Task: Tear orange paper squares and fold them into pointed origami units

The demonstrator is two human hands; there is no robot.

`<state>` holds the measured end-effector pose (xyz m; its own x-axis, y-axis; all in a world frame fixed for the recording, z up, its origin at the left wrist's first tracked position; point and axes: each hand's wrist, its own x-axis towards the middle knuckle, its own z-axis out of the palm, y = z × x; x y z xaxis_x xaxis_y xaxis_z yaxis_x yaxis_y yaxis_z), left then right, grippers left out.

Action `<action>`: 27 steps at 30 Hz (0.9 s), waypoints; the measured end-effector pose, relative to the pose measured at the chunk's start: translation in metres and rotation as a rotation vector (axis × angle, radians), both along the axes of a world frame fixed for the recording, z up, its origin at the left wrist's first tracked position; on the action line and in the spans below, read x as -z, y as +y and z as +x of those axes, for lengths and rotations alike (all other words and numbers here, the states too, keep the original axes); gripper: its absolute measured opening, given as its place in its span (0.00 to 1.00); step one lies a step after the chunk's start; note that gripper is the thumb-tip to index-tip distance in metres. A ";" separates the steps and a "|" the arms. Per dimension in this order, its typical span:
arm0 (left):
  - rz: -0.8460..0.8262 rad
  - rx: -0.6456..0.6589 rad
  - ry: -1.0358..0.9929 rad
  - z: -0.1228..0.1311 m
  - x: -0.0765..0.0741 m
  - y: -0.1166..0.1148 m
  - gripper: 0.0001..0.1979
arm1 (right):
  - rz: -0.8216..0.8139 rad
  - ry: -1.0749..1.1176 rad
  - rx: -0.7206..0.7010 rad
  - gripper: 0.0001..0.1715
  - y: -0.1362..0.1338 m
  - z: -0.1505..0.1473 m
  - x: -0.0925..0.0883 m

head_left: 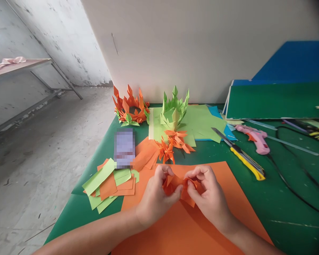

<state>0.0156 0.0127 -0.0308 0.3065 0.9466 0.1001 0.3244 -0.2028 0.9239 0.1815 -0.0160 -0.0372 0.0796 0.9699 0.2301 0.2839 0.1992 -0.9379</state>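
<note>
Both hands hold a folded orange paper piece (186,193) above a large orange sheet (202,230). My left hand (159,194) pinches its left part between thumb and fingers. On the right part, my right hand (208,194) is closed, thumb and fingers pressed on a curled edge. Just beyond the hands lie orange folded paper flowers (167,150). Behind them stands a green paper crown (174,109), and to its left an orange paper crown (130,106) with green leaves.
Orange and green paper pieces (107,184) lie at the left beside a blurred purple rectangle (124,147). A yellow cutter (246,163) with its blade showing and a pink glue gun (255,138) with a black cable lie right. Green boards (276,101) stand behind.
</note>
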 end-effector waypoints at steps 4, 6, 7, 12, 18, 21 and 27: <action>-0.035 -0.006 -0.025 0.000 -0.001 -0.001 0.15 | 0.029 -0.018 -0.002 0.11 0.000 0.001 0.000; -0.069 -0.025 -0.065 0.001 -0.002 0.001 0.14 | 0.038 -0.015 -0.034 0.12 0.001 0.001 -0.002; -0.086 -0.040 -0.093 0.001 -0.002 0.002 0.14 | 0.042 -0.009 -0.057 0.14 0.001 0.001 -0.003; -0.102 -0.157 -0.205 0.000 -0.006 0.011 0.12 | 0.177 -0.120 -0.119 0.24 -0.001 0.005 -0.004; -0.101 -0.192 -0.275 -0.001 -0.005 0.014 0.11 | 0.333 -0.523 -0.005 0.16 0.001 0.009 -0.007; -0.100 -0.228 -0.278 -0.001 -0.005 0.014 0.11 | 0.390 -0.594 0.072 0.15 0.004 0.009 -0.010; -0.127 -0.226 -0.309 -0.001 -0.007 0.013 0.10 | 0.432 -0.555 0.108 0.06 0.002 0.007 -0.014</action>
